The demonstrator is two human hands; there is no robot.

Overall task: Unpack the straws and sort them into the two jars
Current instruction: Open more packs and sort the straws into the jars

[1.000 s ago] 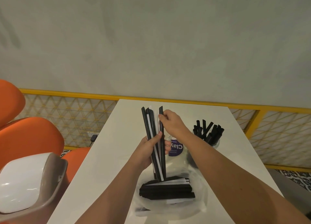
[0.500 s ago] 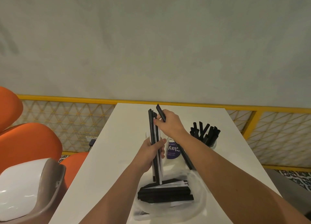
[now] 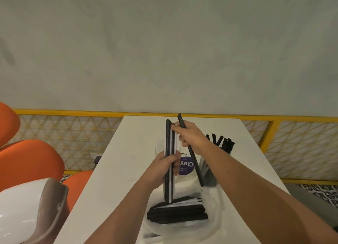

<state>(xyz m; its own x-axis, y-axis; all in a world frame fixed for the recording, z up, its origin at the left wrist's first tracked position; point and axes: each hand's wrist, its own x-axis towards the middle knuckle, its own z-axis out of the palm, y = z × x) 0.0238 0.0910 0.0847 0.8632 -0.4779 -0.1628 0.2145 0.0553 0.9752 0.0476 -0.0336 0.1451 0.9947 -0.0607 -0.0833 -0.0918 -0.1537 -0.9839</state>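
A: Item one, nearest?
B: Clear plastic bag (image 3: 217, 223), lying open on the white table (image 3: 128, 152). Contents: a flat pile of straws (image 3: 177, 214), mostly black, a few white.
A: Item two?
B: Left hand (image 3: 164, 167), fingers curled round a bundle of straws (image 3: 169, 139), black and white, held upright just above the pile.
A: Item three?
B: Right hand (image 3: 192, 139), closed round a single black straw (image 3: 195, 167). Straw tilted, upper end past the knuckles, lower end down in front of the right-hand jar. The fingertips reach the top of the bundle; whether they pinch a straw there I cannot tell.
A: Jars?
B: Two. Jar with a purple label (image 3: 187, 167), behind the left hand, contents hidden. Jar of black straws (image 3: 210, 176), right of it, partly behind the right forearm, straws fanned out of the top.
A: Beyond?
B: Orange chairs (image 3: 27, 161) at left, yellow mesh railing (image 3: 73, 130), grey wall (image 3: 164, 51).
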